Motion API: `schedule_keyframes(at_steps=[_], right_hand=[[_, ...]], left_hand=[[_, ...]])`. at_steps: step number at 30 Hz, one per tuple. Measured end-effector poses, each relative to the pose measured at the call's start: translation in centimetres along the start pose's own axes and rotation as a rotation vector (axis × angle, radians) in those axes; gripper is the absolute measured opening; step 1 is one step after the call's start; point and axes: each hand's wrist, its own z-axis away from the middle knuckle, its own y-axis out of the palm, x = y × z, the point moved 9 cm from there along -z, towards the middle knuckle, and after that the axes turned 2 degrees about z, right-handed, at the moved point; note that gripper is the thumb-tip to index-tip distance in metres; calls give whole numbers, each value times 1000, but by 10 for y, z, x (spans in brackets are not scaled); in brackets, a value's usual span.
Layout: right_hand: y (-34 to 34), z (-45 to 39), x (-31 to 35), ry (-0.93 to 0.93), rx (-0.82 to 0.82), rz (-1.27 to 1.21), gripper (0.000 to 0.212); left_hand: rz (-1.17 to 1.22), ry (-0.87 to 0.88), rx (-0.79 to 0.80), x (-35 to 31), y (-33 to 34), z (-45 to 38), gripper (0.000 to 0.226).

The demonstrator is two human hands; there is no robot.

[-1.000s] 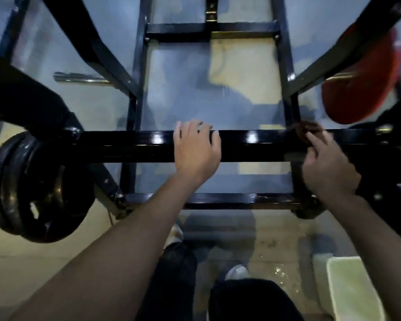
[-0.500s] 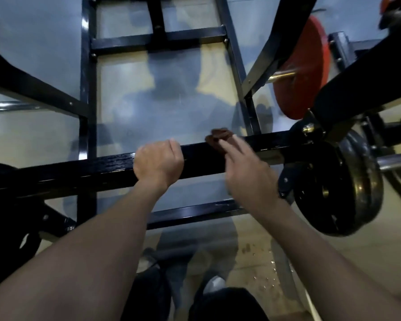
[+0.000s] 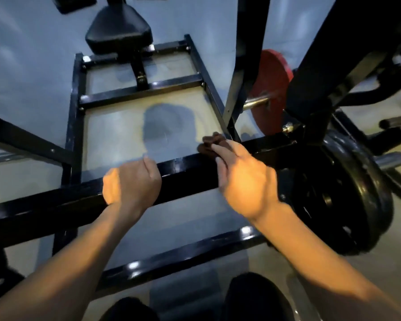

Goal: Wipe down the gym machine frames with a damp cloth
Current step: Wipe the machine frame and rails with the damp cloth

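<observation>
Two hands are seen on one glossy black square-tube steel crossbar (image 3: 183,172) in the head view, the only view given. The bar's long axis runs from lower left to upper right across the frame. The left hand (image 3: 131,185) is curled over the bar's top, gripping it as a brace. The right hand (image 3: 242,179) lies further right along the same bar, and a small crumpled dark brown cloth (image 3: 210,143) is held bunched under its fingertips (image 3: 218,150), pressed against the bar's far upper edge. The unwiped run toward the bar's right end lies up and to the right of the cloth, past the joint with a slanted black upright (image 3: 245,72); the right hand is much the nearer to it. The cloth appears dull, folded and dark; dampness cannot be judged. A stack of black round weight plates (image 3: 347,200) sits just beyond the right wrist, and a red disc plate (image 3: 272,89) is hung behind.
</observation>
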Motion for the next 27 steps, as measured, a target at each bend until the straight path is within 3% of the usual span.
schedule_keyframes(at_steps=[5, 11, 15, 18, 21, 25, 27], right_hand=[[-17, 29, -89, 319, -370, 30, 42], [15, 63, -89, 285, -607, -226, 49], [43, 91, -101, 377, -576, -315, 47], [27, 89, -114, 469, -638, -370, 44], [18, 76, -111, 567, -706, -482, 39], [40, 88, -70, 324, -665, -391, 28], [49, 99, -76, 321, -593, -348, 27]], left_hand=[[69, 41, -103, -1, -8, 3, 49], [60, 38, -85, -2, -1, 1, 32], [70, 4, -8, -1, -1, 3, 29], [121, -16, -21, 0, -5, 7, 25], [137, -36, -53, 0, -10, 9, 38], [161, -38, -87, 0, -12, 11, 49], [164, -38, -68, 0, -12, 12, 50]])
